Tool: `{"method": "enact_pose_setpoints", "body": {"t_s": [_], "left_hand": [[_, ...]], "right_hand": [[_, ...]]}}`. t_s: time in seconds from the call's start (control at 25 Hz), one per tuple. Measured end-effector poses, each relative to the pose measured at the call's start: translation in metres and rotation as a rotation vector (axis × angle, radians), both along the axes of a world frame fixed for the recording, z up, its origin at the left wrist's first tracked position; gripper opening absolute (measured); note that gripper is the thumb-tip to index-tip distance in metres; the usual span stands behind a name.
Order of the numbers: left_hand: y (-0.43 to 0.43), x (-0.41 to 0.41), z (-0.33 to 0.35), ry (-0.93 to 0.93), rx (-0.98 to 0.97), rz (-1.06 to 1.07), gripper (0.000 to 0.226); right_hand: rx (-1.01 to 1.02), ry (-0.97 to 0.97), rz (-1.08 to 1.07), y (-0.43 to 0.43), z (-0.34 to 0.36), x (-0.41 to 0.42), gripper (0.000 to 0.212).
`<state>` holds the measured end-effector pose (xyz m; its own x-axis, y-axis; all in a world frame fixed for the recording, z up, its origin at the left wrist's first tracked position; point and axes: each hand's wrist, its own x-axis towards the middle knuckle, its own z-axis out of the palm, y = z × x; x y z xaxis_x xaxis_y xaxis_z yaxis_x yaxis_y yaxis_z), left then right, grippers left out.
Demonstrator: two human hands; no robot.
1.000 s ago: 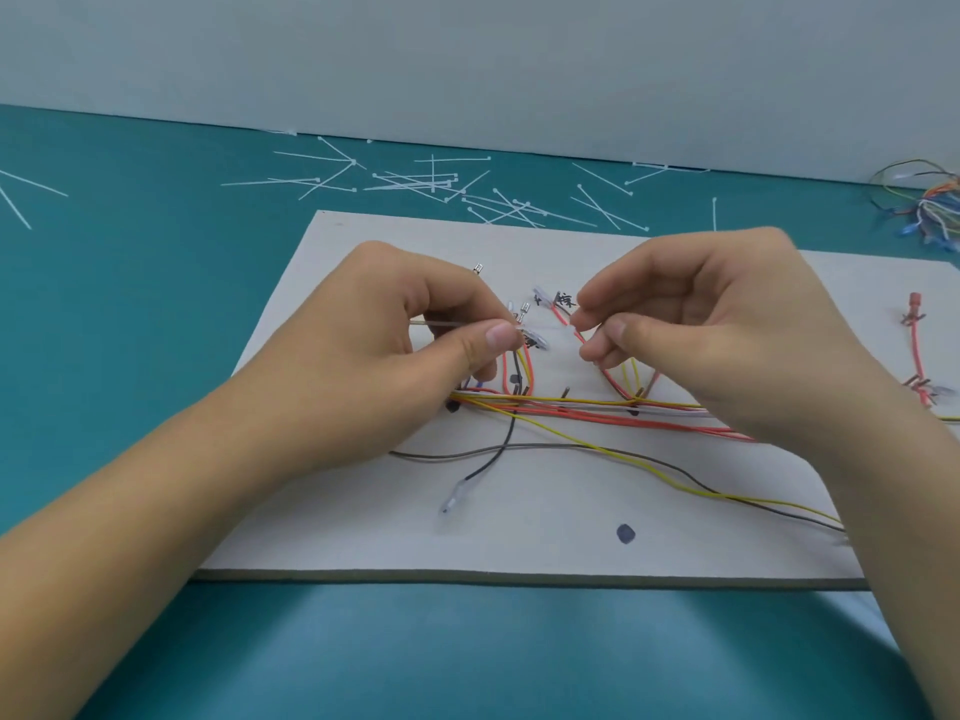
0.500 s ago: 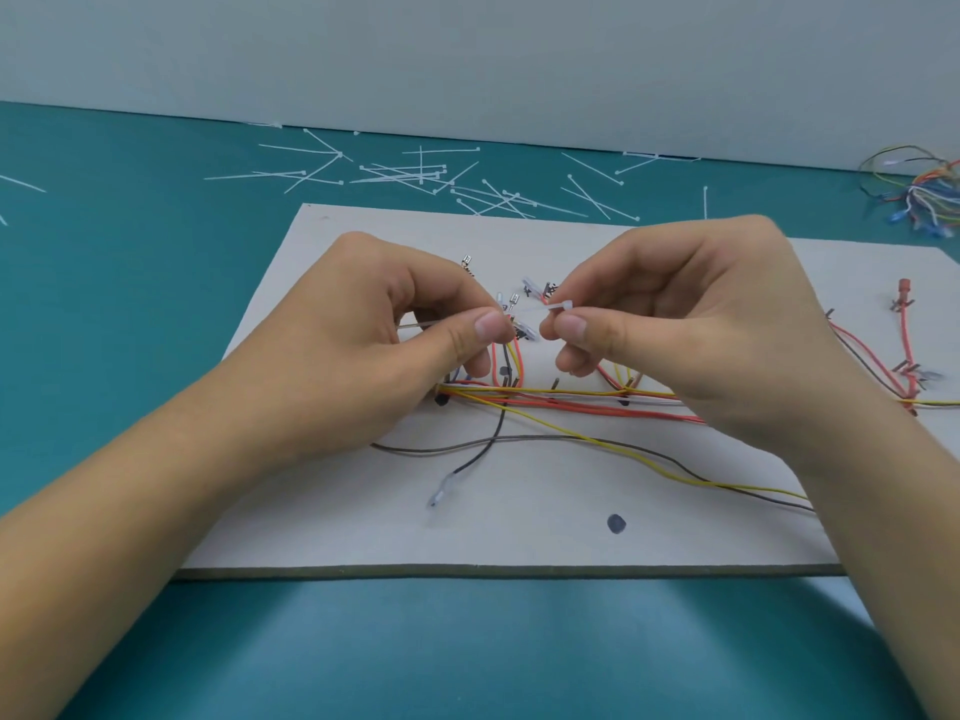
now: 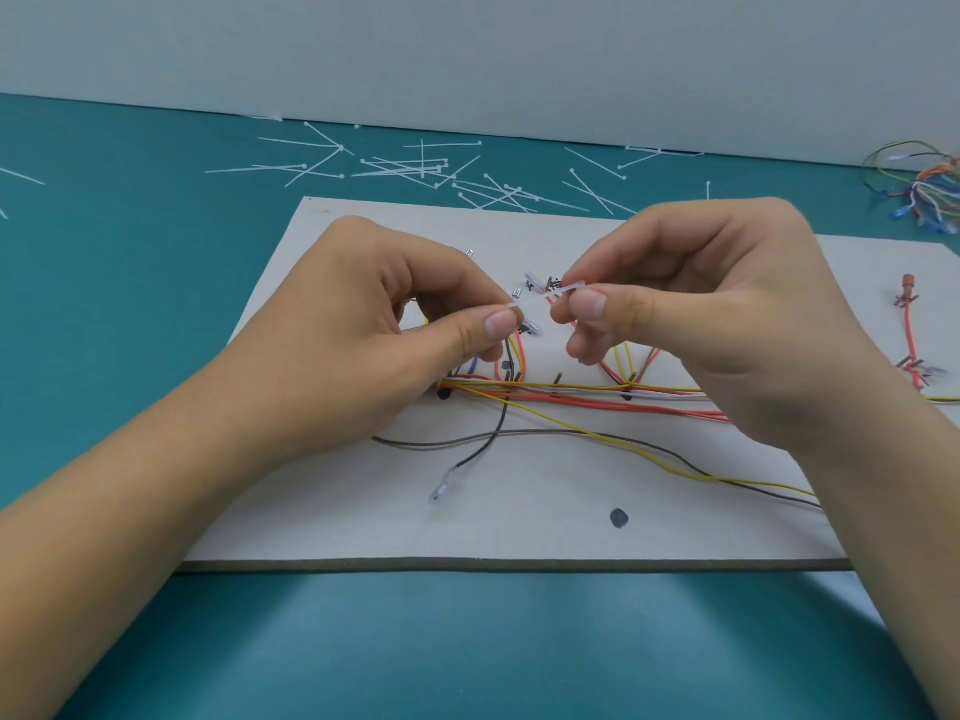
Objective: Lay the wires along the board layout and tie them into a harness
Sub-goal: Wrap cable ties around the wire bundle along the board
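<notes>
The step in hand looks like tying: a white nylon cable tie is stretched between both hands just above the board, which lies flat in the middle of the table. The left hand has its grip closed on 1 end of the tie, thumb against forefinger. The right hand pinches the other end the same way, its remaining fingers curled.

The wires run left to right across the middle of the board as a loose band of thin red, yellow and white insulated strands, with short branches rising toward the table's far edge under the hands. A yellow wire and a grey wire sag away from the band toward the near edge. A black wire ends in a clear sleeved terminal. The board is pale, matte and stiff, with a dark inked dot marking the layout.

The next move probably calls for threading the thin, flexible strip under a branch and feeding its tail through its head, which needs fine fingertip control. Whether the tie already circles any wire cannot be told.

Loose cable ties lie scattered along the far edge, and spare wires lie heaped at the far right corner.
</notes>
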<state>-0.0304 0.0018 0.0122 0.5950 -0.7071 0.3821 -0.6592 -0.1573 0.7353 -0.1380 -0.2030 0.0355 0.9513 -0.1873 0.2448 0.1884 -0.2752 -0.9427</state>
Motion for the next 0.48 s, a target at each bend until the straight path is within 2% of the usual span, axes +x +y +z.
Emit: {"method": "enact_pose_setpoints", "body": {"t_s": [0.16, 0.24, 0.48], "left_hand": [[-0.001, -0.001, 0.0, -0.004, 0.017, -0.001, 0.01], [0.0, -0.002, 0.0, 0.016, 0.037, 0.008, 0.009], [0.0, 0.003, -0.005, -0.042, 0.219, 0.128, 0.004]], "right_hand": [[-0.009, 0.014, -0.006, 0.001, -0.001, 0.001, 0.009], [-0.05, 0.027, -0.048, -0.003, -0.001, 0.001, 0.014], [-0.286, 0.03, -0.317, -0.023, 0.004, 0.003, 0.009]]}}
